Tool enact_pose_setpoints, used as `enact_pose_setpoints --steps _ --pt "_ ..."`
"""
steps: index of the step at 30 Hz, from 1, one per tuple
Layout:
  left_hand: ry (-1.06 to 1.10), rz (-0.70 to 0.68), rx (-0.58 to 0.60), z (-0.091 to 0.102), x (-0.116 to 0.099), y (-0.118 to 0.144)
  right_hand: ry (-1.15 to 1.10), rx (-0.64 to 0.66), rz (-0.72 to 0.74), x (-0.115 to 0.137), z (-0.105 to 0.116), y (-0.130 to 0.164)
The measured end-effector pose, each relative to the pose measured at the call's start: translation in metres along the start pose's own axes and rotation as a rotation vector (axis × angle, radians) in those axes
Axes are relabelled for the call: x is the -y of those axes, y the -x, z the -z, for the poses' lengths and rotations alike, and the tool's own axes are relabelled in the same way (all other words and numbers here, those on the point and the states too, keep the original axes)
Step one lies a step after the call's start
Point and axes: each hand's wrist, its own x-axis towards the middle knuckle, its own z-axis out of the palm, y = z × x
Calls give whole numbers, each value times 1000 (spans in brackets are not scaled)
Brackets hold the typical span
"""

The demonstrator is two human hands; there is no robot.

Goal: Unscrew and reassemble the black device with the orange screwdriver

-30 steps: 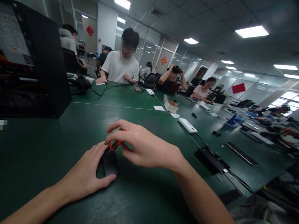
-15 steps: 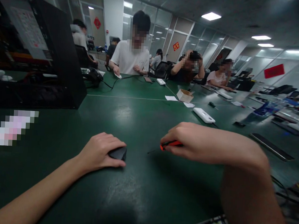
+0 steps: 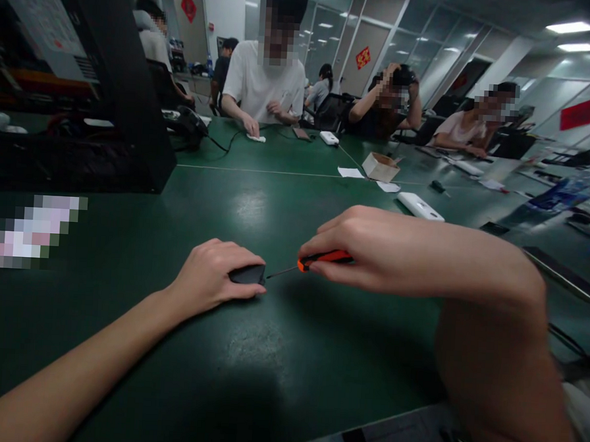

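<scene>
The left hand (image 3: 213, 276) lies flat over a small black device (image 3: 247, 274) on the green table (image 3: 278, 358), its grip closed loosely over the top so only the device's 3 o'clock end shows. The right hand (image 3: 373, 248) pinches an orange-handled screwdriver (image 3: 317, 260), grip tight on the handle, with the thin tip pointing toward 9 o'clock and touching the device's exposed end. A white box (image 3: 421, 206) sits well apart at 1 o'clock, a cardboard box (image 3: 379, 166) beyond it.
</scene>
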Motion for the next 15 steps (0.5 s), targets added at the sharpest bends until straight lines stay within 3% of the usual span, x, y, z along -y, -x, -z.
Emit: enact_pose_setpoints --steps 15 --pt "-88 -68 -23 -4 1 0 92 102 33 -5 -3 -10"
